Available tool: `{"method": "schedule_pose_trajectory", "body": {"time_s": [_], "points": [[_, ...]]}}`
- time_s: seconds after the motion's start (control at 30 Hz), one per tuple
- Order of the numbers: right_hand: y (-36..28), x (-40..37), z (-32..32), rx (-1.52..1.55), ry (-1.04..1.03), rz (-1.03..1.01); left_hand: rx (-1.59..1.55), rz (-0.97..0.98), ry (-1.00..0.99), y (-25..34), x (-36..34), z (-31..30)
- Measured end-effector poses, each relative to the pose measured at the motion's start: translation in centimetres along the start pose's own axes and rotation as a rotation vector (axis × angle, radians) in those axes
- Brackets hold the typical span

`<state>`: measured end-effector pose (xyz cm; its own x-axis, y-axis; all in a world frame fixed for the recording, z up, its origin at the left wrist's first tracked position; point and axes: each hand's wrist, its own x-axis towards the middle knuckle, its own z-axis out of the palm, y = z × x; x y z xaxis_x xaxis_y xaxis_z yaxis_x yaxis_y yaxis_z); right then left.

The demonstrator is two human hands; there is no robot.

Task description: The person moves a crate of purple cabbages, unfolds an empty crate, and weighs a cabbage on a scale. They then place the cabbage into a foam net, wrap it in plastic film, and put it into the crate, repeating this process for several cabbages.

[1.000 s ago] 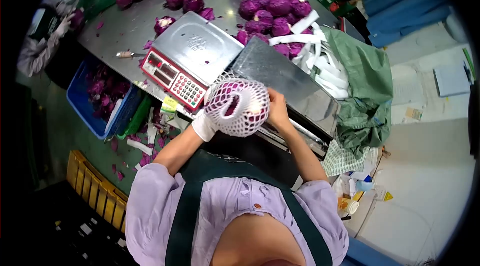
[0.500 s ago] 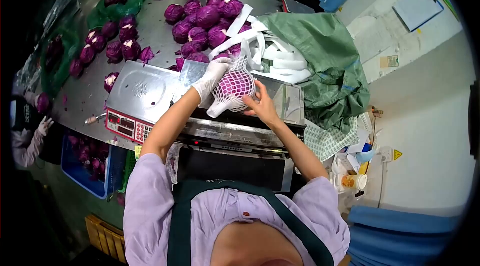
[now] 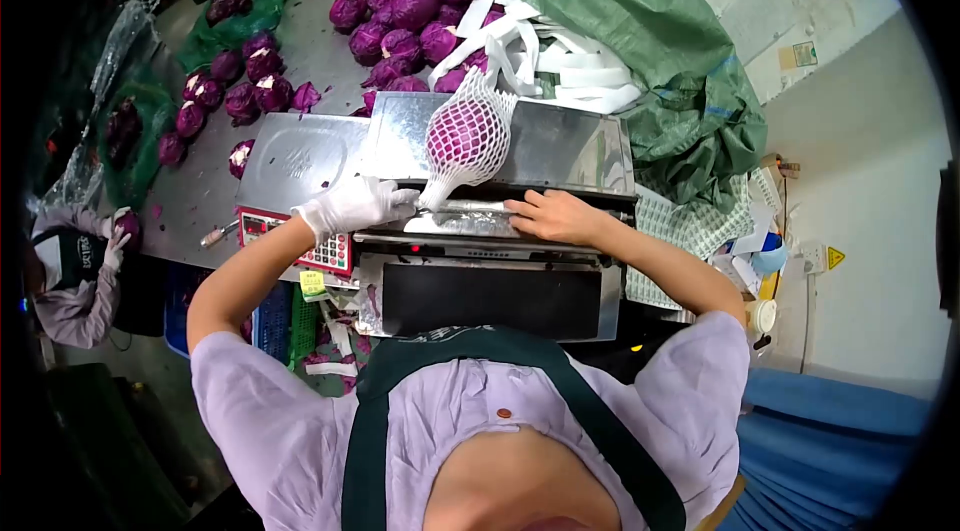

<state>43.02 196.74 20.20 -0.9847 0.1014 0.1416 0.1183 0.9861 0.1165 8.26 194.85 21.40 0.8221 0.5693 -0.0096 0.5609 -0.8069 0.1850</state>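
Note:
A red cabbage (image 3: pixel 466 138) in a white foam net sleeve (image 3: pixel 440 187) lies on the metal top of a wrapping machine (image 3: pixel 575 143). My left hand (image 3: pixel 355 205), in a white glove, is at the front slot of the machine, its fingertips closed at the left end of a shiny strip of clear plastic film (image 3: pixel 462 222). My bare right hand (image 3: pixel 556 217) has its fingers curled over the right end of that strip. The net's lower tail reaches down between both hands. Neither hand touches the cabbage.
Several red cabbages (image 3: pixel 414 9) are heaped behind the machine, beside white foam sleeves (image 3: pixel 590 76) and a green sack (image 3: pixel 650 21). A scale (image 3: pixel 300 156) stands at left. A dark plate (image 3: pixel 490 301) is in front. Co-workers' gloved hands (image 3: pixel 112 243) show at left and at the top.
Both hands have let go of the netted cabbage, which now rests on the machine top. They have moved down toward me and apart, to the film at the front slot.

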Motion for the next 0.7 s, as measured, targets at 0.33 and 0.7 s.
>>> {"method": "schedule_pose_trajectory", "body": {"time_s": [0.33, 0.7], "points": [[-7.1, -3.9, -4.2, 0.63, 0.184, 0.615, -1.127, -0.698, -0.049, 5.0, -6.1, -1.3], [9.2, 1.3, -6.8, 0.797, 0.647, 0.756, -0.792, -0.404, 0.474, -2.6, 2.5, -7.9]]}}
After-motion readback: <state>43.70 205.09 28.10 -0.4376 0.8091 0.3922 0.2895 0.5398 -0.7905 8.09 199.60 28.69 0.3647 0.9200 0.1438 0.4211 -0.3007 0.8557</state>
